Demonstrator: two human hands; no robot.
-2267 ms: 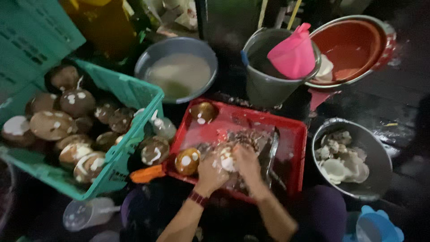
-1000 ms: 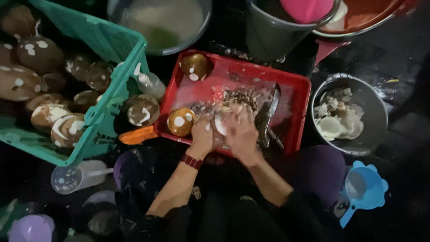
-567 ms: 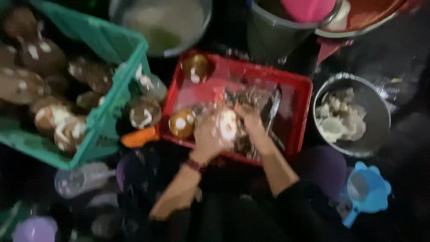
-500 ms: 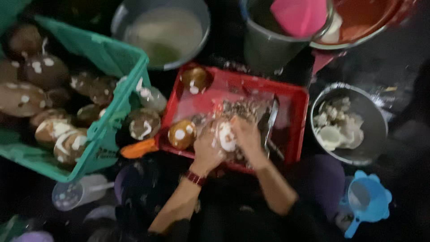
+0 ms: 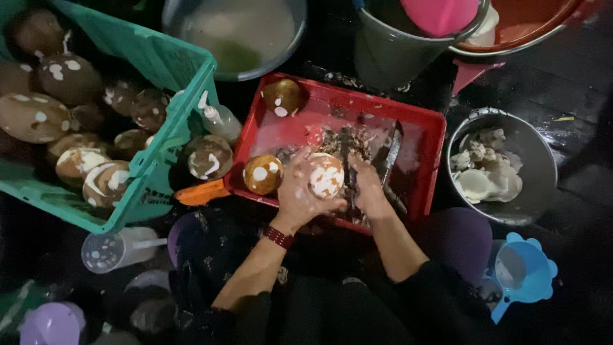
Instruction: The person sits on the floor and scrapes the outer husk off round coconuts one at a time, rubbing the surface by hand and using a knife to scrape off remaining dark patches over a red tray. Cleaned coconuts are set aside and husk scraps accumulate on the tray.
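Observation:
Over the red tray, my left hand holds a round brown coconut with white scraped patches. My right hand grips a dark tool against the coconut's right side. Brown shavings lie in the tray beneath. Two more coconuts sit in the tray, one at the near left and one at the far left corner. A large knife lies in the tray to the right of my hands.
A green crate at left holds several coconuts. A metal bowl at right holds white coconut pieces. A basin of cloudy liquid, a grey bucket and a red basin stand behind. Plastic cups and a blue scoop lie near me.
My hands have lifted the coconut slightly and turned it, so more white flesh shows. The view has shifted; hands stay over the tray's near edge.

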